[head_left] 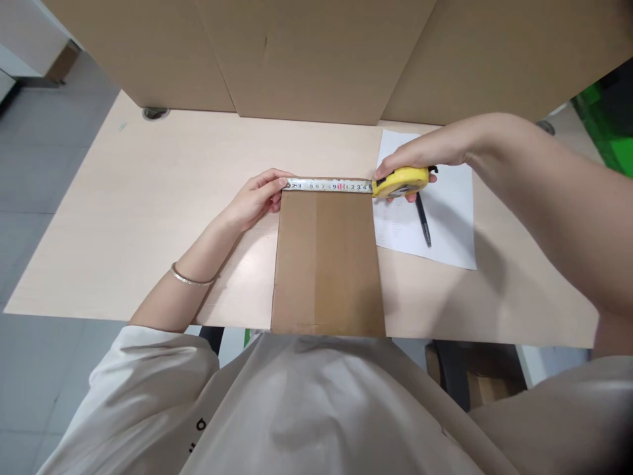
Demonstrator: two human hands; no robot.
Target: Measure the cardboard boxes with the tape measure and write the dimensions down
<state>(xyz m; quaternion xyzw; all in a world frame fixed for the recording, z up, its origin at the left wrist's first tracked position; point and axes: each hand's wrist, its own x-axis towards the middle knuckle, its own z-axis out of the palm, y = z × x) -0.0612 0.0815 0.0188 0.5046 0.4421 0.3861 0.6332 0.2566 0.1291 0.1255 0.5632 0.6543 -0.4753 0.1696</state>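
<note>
A brown cardboard box (329,264) lies on the table in front of my body, with a strip of tape down its middle. Across its far edge stretches the metal blade of a yellow tape measure (403,179). My left hand (260,198) pinches the blade's end at the box's far left corner, thumb on top. Around the tape measure's case, just past the far right corner, my right hand (410,161) is closed. Part of its fingers is hidden under the case.
A white sheet of paper (448,227) lies right of the box, with a black pen (424,221) on it. Large cardboard panels (316,59) stand along the far side of the pale wooden table (148,218). A cable hole (155,113) is at its far left.
</note>
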